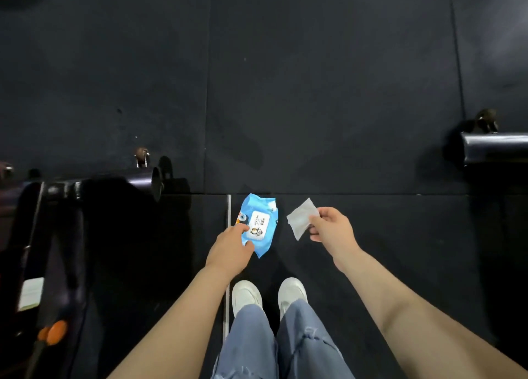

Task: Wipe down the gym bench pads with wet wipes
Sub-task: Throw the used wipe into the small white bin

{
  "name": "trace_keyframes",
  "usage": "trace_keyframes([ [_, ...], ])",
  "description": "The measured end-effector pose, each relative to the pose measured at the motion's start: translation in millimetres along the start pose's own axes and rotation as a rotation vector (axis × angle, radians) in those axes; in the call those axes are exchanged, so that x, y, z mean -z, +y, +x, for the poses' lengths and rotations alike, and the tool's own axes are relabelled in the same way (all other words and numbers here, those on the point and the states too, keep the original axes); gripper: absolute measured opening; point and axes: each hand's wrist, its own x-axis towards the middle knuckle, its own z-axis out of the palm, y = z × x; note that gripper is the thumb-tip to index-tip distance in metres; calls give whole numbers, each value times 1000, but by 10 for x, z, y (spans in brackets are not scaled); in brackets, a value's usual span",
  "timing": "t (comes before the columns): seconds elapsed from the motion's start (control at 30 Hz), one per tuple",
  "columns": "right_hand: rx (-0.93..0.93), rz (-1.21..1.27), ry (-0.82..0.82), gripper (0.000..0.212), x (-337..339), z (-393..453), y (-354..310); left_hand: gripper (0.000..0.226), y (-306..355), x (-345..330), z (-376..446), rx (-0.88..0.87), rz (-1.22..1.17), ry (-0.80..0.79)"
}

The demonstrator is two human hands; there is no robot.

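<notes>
One wipe (301, 218) pinched in right hand (333, 230), folded. Left hand (230, 248) grips wipe pack (258, 224) at 12 o'clock from shoes. Bench pad (497, 147) at 3 o'clock. Risks: wipe slipping onto floor; pack lid left open, drying.

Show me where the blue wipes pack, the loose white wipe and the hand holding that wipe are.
blue wipes pack (264, 207): head view, upper blue wrapper.
loose white wipe (300, 220): head view, middle of the sheet.
right hand (333, 228): head view, back of the hand.

A gym: black rubber floor tiles (328, 93) throughout, a black padded bench (57, 235) at nine o'clock, another machine's frame (497, 147) at three.
</notes>
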Motion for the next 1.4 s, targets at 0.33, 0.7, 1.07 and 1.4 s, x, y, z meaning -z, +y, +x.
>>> trace_keyframes([
  [0.33, -65, 3, 0, 12, -698, 1175, 575, 54, -637, -1048, 1459, 106, -17, -46],
  [0.7, -81, 5, 9, 17, -745, 1591, 887, 97, -578, -1834, 1906, 116, 248, 285],
  [1.07, -77, 47, 37, 18, -402, 1122, 587, 61, -405, -1052, 1450, 41, 286, 185],
  [1.4, 44, 185, 82, 13, 605, -528, -612, 57, 613, 753, -155, -231, 280, 269],
])
